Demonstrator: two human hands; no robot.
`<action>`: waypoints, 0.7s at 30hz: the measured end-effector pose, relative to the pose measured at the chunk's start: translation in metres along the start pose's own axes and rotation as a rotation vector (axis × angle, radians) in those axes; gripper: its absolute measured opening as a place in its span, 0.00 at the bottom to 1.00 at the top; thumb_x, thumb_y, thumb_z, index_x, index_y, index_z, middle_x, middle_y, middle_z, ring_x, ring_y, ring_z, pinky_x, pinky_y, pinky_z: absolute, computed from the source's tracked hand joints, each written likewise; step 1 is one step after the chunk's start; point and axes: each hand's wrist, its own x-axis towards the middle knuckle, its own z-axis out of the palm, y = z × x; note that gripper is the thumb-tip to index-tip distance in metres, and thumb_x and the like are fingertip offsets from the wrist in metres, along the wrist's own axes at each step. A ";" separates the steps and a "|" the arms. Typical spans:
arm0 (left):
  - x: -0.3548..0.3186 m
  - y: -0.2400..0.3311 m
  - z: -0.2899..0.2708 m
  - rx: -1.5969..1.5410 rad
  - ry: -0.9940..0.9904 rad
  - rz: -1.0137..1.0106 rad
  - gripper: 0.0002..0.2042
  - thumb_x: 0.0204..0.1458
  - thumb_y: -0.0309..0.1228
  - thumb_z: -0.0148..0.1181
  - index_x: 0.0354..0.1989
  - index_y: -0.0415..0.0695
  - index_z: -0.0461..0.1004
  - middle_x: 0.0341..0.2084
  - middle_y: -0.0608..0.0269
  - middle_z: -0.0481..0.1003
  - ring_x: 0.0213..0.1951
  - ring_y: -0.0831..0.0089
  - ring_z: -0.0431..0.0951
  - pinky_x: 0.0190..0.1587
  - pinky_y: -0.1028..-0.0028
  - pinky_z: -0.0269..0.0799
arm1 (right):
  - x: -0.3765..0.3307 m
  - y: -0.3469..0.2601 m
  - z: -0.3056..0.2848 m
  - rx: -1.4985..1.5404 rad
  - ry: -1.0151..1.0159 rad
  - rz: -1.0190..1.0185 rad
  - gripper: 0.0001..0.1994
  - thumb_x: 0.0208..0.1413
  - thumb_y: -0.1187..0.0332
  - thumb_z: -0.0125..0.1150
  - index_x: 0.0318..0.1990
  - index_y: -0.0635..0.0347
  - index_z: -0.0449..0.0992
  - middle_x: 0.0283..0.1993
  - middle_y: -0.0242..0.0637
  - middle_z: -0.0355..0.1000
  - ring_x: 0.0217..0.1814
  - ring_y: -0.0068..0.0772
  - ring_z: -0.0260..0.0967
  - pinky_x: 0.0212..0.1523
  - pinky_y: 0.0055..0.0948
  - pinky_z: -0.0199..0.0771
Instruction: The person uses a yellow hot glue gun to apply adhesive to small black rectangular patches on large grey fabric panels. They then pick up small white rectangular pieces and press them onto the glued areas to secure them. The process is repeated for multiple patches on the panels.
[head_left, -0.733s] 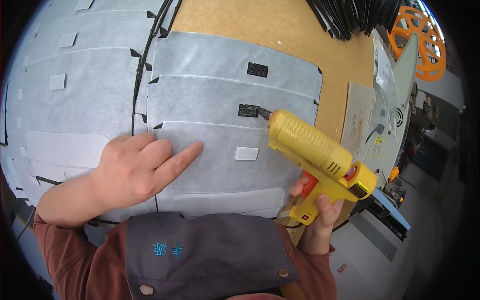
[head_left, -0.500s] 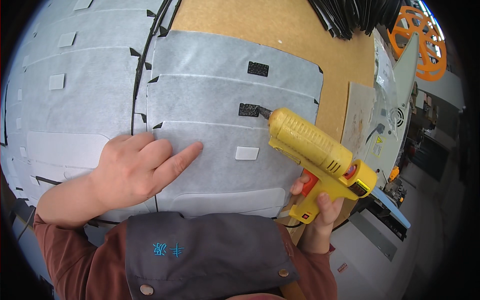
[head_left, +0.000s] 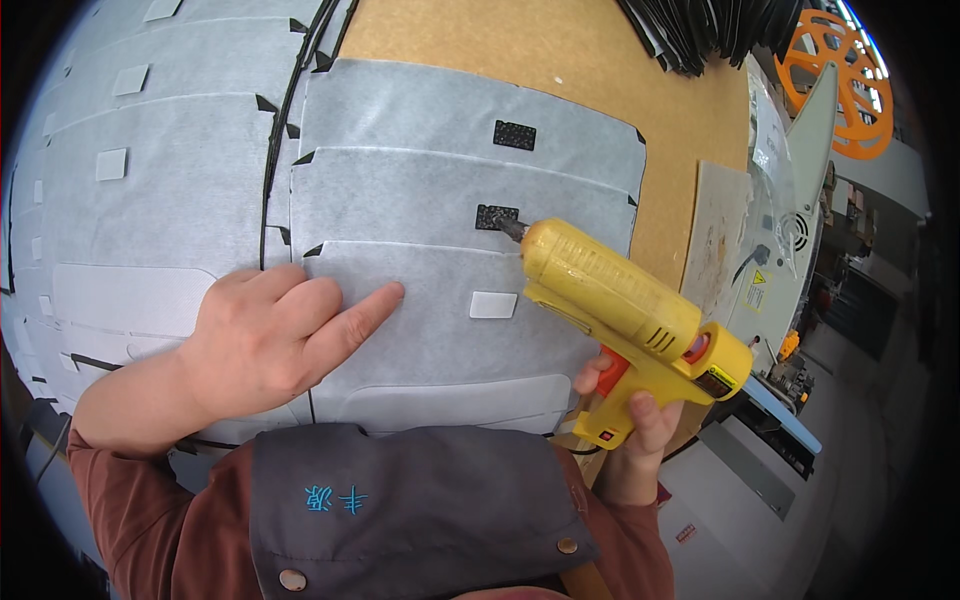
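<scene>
My right hand [head_left: 648, 420] grips a yellow glue gun [head_left: 615, 285] by its handle, with a finger at the red trigger [head_left: 612, 371]. Its dark nozzle tip meets the right side of a black textured patch [head_left: 495, 217] on a whitish fabric sheet [head_left: 400, 200]. My left hand [head_left: 270, 335] rests on the layered sheets, one finger stretched toward the right and the others bent; it holds nothing that I can see. Below the nozzle lies a small white rectangle [head_left: 493, 305]. A second black patch [head_left: 515, 135] sits on the sheet above.
More whitish sheets with white rectangles [head_left: 112, 164] spread at the left, beside black strips [head_left: 280, 150]. A brown board [head_left: 450, 40] lies beneath. At the far right are a stack of black pieces [head_left: 710, 35], an orange reel [head_left: 835, 85] and a pale machine [head_left: 790, 250].
The glue gun has shifted slightly left, bringing its nozzle further over the right side of the lower black patch. My left hand stays in place.
</scene>
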 end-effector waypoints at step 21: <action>0.001 0.000 -0.001 -0.008 0.000 0.004 0.26 0.37 0.29 0.55 0.51 0.48 0.78 0.18 0.72 0.56 0.19 0.79 0.61 0.15 0.79 0.56 | 0.001 -0.004 0.000 -0.058 0.070 -0.008 0.33 0.53 0.59 0.61 0.59 0.74 0.59 0.42 0.52 0.71 0.37 0.42 0.74 0.40 0.40 0.78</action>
